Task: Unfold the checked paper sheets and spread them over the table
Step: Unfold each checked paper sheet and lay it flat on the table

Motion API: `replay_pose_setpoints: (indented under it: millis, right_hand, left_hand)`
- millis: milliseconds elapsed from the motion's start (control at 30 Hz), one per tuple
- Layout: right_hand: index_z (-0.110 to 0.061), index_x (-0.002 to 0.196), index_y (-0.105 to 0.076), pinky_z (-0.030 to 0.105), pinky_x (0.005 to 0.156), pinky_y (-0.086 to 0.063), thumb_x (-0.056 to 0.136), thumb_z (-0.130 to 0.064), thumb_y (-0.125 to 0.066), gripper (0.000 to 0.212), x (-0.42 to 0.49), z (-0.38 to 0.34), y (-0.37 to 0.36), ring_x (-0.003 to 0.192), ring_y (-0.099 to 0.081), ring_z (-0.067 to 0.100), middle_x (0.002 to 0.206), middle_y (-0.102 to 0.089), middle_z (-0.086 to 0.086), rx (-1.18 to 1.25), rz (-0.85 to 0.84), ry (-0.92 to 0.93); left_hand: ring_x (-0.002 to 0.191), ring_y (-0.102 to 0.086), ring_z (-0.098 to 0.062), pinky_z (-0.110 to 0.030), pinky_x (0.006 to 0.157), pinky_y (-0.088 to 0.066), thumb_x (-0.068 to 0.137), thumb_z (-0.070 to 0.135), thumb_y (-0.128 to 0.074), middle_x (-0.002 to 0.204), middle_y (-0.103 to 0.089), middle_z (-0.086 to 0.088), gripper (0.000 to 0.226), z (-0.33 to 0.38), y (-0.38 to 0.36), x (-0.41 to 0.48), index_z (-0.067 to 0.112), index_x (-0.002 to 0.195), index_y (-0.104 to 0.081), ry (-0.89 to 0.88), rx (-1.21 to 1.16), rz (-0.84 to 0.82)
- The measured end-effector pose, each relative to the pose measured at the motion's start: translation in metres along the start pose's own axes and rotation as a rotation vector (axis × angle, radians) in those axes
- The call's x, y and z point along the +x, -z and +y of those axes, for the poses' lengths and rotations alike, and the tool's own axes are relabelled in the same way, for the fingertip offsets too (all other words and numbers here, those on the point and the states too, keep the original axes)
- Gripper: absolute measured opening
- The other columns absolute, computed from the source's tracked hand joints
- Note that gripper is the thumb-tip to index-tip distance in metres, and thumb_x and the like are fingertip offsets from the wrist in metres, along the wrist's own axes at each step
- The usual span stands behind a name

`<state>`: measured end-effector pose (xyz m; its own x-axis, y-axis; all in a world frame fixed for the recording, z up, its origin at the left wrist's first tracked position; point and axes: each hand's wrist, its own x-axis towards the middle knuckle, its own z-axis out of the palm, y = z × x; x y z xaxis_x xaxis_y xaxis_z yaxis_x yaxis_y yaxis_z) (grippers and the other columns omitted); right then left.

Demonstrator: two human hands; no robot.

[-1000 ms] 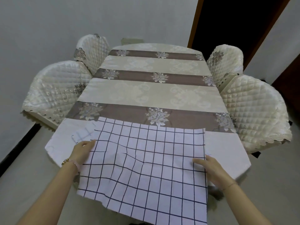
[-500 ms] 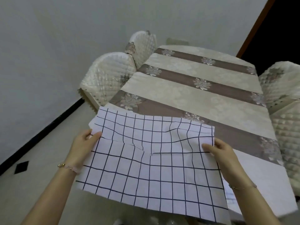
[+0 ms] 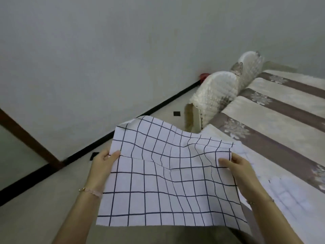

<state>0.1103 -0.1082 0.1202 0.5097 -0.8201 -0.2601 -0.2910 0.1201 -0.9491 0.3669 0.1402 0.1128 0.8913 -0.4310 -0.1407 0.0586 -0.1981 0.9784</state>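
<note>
Head view: checked sheet (image 3: pixel 168 182) held up off the table's (image 3: pixel 274 120) left corner, mostly over the floor, rippled along its creases. Left hand (image 3: pixel 103 166) pinching the left edge, right hand (image 3: pixel 241 169) pinching the right edge. Mid-unfolding, probably. Next: pull taut, swing right, lay flat beside the pale sheet (image 3: pixel 281 191).

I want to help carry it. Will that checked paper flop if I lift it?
Probably floppy: the sheet sags and ripples between the left hand and right hand. Likely light, since it is held only at its edges. It creases easily; folds already show.
</note>
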Motion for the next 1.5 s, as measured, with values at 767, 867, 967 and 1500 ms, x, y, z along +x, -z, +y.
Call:
replay_pose_setpoints:
  millis: [767,867,967,1500]
  right_hand:
    - [-0.007,0.094,-0.071,0.038,0.065,-0.059,0.088,-0.01,-0.058,0.015,0.352,-0.113,-0.226,0.081,-0.071,0.03,0.088,-0.074,0.015,0.038,-0.176,-0.046]
    - [0.001,0.096,-0.067,0.042,0.071,-0.056,0.085,-0.009,-0.058,0.017,0.408,-0.122,-0.241,0.078,-0.068,0.036,0.096,-0.069,0.027,0.022,-0.121,-0.092]
    - [0.003,0.097,-0.066,0.043,0.072,-0.053,0.085,-0.008,-0.058,0.018,0.453,-0.132,-0.243,0.076,-0.062,0.03,0.099,-0.066,0.031,0.066,-0.058,-0.162]
    - [-0.006,0.096,-0.07,0.044,0.083,-0.053,0.086,-0.007,-0.061,0.014,0.723,-0.185,-0.169,0.088,-0.065,0.032,0.096,-0.07,0.016,0.185,0.504,-0.268]
  left_hand:
    - [0.096,-0.061,-0.025,-0.032,0.083,-0.047,0.093,0.021,-0.053,0.098,-0.068,-0.005,0.021,0.042,0.004,0.371,0.005,0.102,-0.064,0.064,0.128,0.095]
    - [0.077,-0.053,-0.02,-0.025,0.064,-0.041,0.092,0.016,-0.053,0.077,-0.06,-0.002,0.022,0.042,-0.022,0.435,-0.003,0.084,-0.057,0.096,0.144,0.039]
    - [0.095,-0.046,-0.016,-0.024,0.072,-0.038,0.092,0.023,-0.054,0.09,-0.053,0.001,0.01,0.048,-0.056,0.485,0.014,0.089,-0.057,0.122,0.127,-0.008]
    - [0.077,-0.054,-0.007,-0.017,0.064,-0.04,0.094,0.015,-0.052,0.079,-0.056,0.012,0.023,0.152,-0.335,0.836,0.028,0.075,-0.052,0.0,0.161,-0.523]
